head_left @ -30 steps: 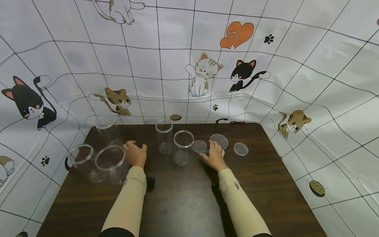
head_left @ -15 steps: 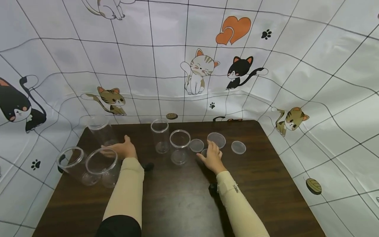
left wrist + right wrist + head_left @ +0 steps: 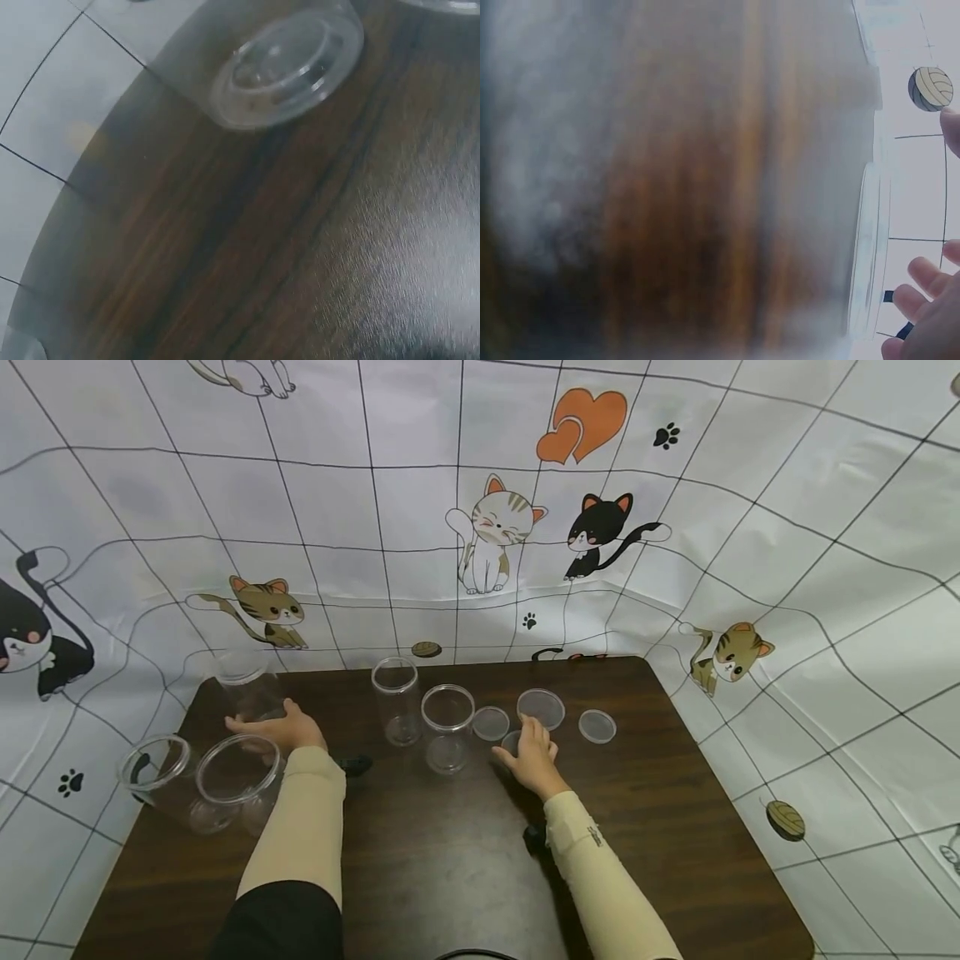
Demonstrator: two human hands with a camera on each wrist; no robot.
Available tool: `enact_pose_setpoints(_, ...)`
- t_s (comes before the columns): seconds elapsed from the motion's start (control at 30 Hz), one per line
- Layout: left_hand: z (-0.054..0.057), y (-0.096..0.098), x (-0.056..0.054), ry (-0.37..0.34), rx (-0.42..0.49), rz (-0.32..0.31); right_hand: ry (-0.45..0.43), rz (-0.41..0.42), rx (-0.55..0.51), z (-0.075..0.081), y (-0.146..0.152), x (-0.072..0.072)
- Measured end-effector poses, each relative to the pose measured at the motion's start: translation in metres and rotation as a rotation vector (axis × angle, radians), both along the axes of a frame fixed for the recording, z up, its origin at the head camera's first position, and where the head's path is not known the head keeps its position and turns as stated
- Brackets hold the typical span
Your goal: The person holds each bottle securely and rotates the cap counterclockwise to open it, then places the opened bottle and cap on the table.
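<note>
My left hand [image 3: 281, 728] reaches in front of a tall clear jar [image 3: 247, 689] at the back left, its fingers stretched out low beside the jar and the thumb raised. Nearer the camera, a wide clear jar [image 3: 238, 799] and another clear jar [image 3: 153, 781] stand beside my left forearm. The left wrist view shows a clear jar base [image 3: 289, 67] on the wood, without the hand. My right hand [image 3: 534, 760] hovers over a small clear lid [image 3: 512, 742], which it partly hides. Its fingers are spread apart. Other round lids [image 3: 491, 723] lie flat close by.
Two more open clear jars [image 3: 396, 702] stand at the back middle of the dark wooden table [image 3: 420, 877]. A large lid [image 3: 542, 697] and a small lid [image 3: 597, 727] lie to the right. A cat-print sheet [image 3: 337, 510] hangs behind the table. A black cable crosses the front edge.
My left hand has moved left, from beside the jars to the front of the tall back-left jar. The right hand stays over the lids. The head view has turned slightly left-to-right.
</note>
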State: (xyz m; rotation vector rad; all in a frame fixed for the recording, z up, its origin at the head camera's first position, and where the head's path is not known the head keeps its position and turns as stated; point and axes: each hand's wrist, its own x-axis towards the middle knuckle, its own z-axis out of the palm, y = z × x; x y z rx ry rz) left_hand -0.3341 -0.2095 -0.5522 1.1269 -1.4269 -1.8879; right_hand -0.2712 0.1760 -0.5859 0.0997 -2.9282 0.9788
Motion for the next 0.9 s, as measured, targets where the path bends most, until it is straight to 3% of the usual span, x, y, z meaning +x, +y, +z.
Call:
enact_pose_setpoints(0.2, -0.005, -0.005, -0.001, -0.109, -0.086, -0.079, -0.016, -0.003, 0.000, -0.001, -0.003, -0.001)
enact_pose_setpoints(0.33, -0.014, 0.000, -0.001, -0.179, -0.232, -0.052, -0.019, -0.001, -0.004, -0.001, -0.004, -0.002)
enact_pose_setpoints(0.47, -0.018, 0.011, 0.001, -0.099, -0.346, 0.024, -0.023, 0.004, -0.004, 0.005, -0.006, -0.003)
enact_pose_setpoints(0.53, -0.016, 0.016, 0.004, -0.007, -0.393, 0.038, -0.012, 0.010, 0.004, 0.009, -0.009, -0.005)
enact_pose_setpoints(0.7, -0.002, 0.026, 0.012, 0.142, -0.523, -0.035, 0.021, 0.015, 0.002, 0.025, -0.013, -0.009)
enact_pose_setpoints(0.9, 0.013, 0.030, 0.037, 0.181, -0.648, -0.160, 0.065, 0.005, -0.032, 0.049, -0.017, -0.014)
